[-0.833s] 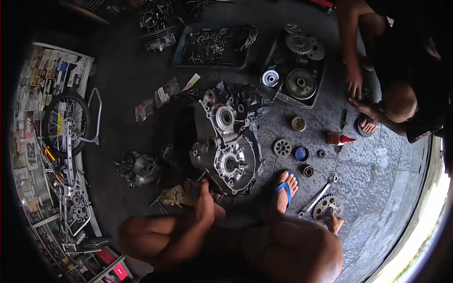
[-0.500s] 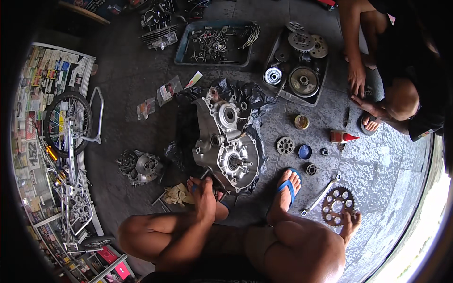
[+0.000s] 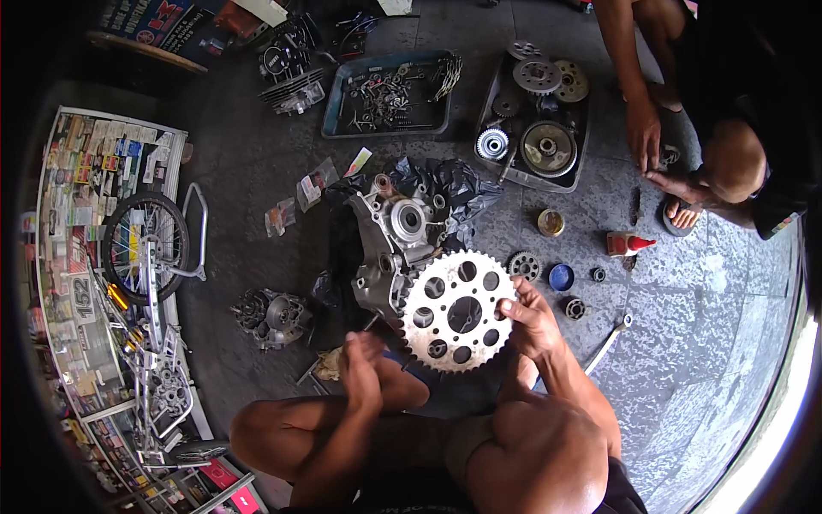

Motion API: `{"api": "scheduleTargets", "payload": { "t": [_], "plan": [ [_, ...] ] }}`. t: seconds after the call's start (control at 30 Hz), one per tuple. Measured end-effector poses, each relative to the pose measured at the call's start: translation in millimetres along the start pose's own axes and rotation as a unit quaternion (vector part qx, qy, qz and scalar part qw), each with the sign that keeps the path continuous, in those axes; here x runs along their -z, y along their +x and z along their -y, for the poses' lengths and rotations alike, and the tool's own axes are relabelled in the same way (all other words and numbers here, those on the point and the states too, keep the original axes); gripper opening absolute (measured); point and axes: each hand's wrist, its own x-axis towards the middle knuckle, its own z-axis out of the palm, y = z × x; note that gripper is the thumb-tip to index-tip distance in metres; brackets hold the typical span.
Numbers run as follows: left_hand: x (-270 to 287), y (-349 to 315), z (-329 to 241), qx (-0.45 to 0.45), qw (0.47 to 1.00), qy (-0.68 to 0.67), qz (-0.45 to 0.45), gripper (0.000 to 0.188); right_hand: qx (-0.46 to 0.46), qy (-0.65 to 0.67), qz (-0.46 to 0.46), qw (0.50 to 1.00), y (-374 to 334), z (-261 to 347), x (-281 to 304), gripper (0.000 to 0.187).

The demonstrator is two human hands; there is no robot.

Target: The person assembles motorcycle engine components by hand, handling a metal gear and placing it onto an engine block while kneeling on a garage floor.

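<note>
My right hand (image 3: 535, 321) grips a large toothed sprocket (image 3: 413, 310) by its right edge, thumb across its face. Round holes ring the sprocket's bigger centre hole, and it is raised before the metal engine crankcase (image 3: 377, 248), hiding the lower part. Left of the sprocket, my left hand (image 3: 363, 367) is smeared by motion, so its fingers are unclear. Just above that hand a thin metal rod (image 3: 371, 322) sticks out beside the crankcase; whether the hand touches it is hidden. Black plastic sheeting (image 3: 469, 190) lies under the crankcase.
Ahead stand a tray (image 3: 324, 120) of small parts and a tray (image 3: 565, 182) of gears. Rightward lie a blue cap (image 3: 561, 277), a small gear (image 3: 524, 266), a red-tipped bottle (image 3: 627, 244) and a wrench (image 3: 608, 344). Another engine part (image 3: 272, 319) sits left. A person (image 3: 736, 163) crouches at right.
My right hand has lifted the sprocket off the floor at right and brought it in front of the crankcase. My left hand has moved slightly back from the rod.
</note>
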Motion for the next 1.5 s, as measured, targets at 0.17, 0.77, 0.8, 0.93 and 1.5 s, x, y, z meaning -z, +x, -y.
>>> {"api": "scheduleTargets", "payload": {
  "t": [0.17, 0.77, 0.8, 0.93, 1.5],
  "plan": [
    [-7, -36, -75, -0.543, 0.805, 0.234, -0.041, 0.036, -0.023, 0.003, 0.014, 1.000, 15, -13, 2, 0.033],
    [-76, -18, -149, -0.551, 0.462, 0.627, 0.300, 0.110, -0.002, -0.350, -0.045, 0.936, 29, -10, 6, 0.029],
    [-78, -18, -147, -0.552, 0.463, 0.623, 0.304, 0.110, 0.066, -0.425, -0.088, 0.899, 26, -9, 17, 0.030],
    [-81, -19, -148, -0.551, 0.464, 0.628, 0.296, 0.113, 0.128, -0.757, -0.183, 0.614, 28, 6, 63, 0.056],
    [-75, -12, -144, -0.548, 0.468, 0.626, 0.299, 0.123, 0.134, -0.533, 0.024, 0.835, -4, 39, -26, 0.079]
  ]
}}
